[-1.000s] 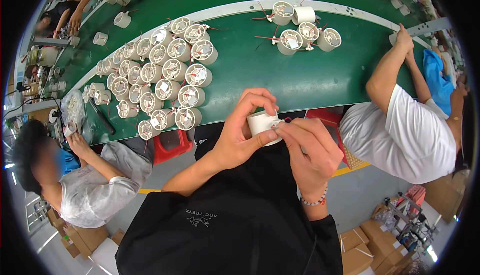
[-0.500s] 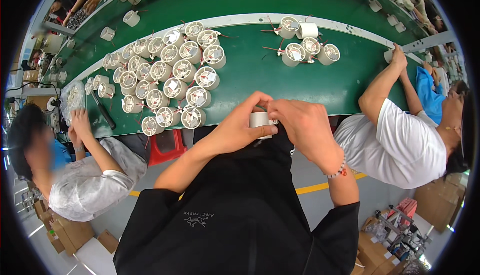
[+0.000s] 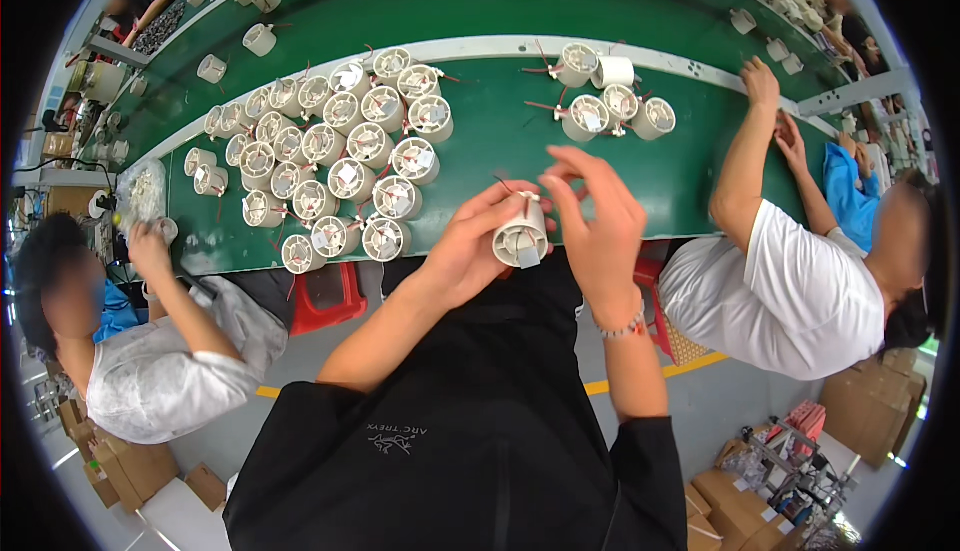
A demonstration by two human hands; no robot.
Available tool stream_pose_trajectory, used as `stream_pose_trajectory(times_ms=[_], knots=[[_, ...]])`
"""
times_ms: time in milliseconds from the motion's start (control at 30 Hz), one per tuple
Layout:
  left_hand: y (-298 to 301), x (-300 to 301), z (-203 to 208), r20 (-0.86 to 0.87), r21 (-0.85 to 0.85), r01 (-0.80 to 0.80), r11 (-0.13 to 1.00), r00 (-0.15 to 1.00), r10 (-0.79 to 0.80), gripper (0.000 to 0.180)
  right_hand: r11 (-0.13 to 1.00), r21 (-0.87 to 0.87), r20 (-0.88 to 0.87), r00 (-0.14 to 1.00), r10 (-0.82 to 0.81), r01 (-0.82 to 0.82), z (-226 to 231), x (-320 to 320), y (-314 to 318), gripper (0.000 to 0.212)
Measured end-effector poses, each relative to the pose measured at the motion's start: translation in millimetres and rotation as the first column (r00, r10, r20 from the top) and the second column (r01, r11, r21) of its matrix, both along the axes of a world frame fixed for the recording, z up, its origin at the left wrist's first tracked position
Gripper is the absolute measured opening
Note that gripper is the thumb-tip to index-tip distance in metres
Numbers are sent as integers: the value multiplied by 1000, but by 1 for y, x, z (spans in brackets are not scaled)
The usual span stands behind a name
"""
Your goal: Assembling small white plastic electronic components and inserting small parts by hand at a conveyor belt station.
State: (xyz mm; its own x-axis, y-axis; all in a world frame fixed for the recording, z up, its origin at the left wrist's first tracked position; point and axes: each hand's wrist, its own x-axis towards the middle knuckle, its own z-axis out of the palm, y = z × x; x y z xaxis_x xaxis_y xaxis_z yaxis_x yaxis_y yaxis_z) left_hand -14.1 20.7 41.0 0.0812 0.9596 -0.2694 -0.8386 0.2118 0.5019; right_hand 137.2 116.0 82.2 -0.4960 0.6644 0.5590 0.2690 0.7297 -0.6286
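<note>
Small pale lettering [image 3: 398, 430] and a line emblem [image 3: 395, 443] stand upside down on the black top [image 3: 430, 501], near, left of centre.

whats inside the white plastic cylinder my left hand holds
White plastic ribs and a flat grey square show at the cylinder's open end; what lies behind the square is covered.

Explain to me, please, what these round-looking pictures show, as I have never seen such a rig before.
There is no machine here: a person works with two bare hands. A fisheye camera on their head looks down, so straight edges bend. The left hand holds a white cylindrical part, its inside facing the camera. The right hand is raised beside it, fingers apart; whether it touches is unclear. On the green bench stand a large cluster of similar parts to the left and a smaller group to the right, with red wires. Seated co-workers flank the person.
</note>
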Motion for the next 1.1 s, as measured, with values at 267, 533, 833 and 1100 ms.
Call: stream_pose_trajectory(times_ms=[267,533,833,1100], knots=[[6,12,3,248,46,-365,930,906,343,30,979,84,-18,983,-183,184,6,-2,-55,25],[3,14,2,239,118,-438,891,884,402,30,978,36,-75,976,-203,206,-5,-15,-61,32],[2,12,0,219,147,-505,851,855,470,34,953,-239,-112,970,-216,185,0,-21,-65,35],[-6,8,1,236,223,-362,905,921,310,57,960,-244,-132,975,-176,140,0,-18,-60,34]])
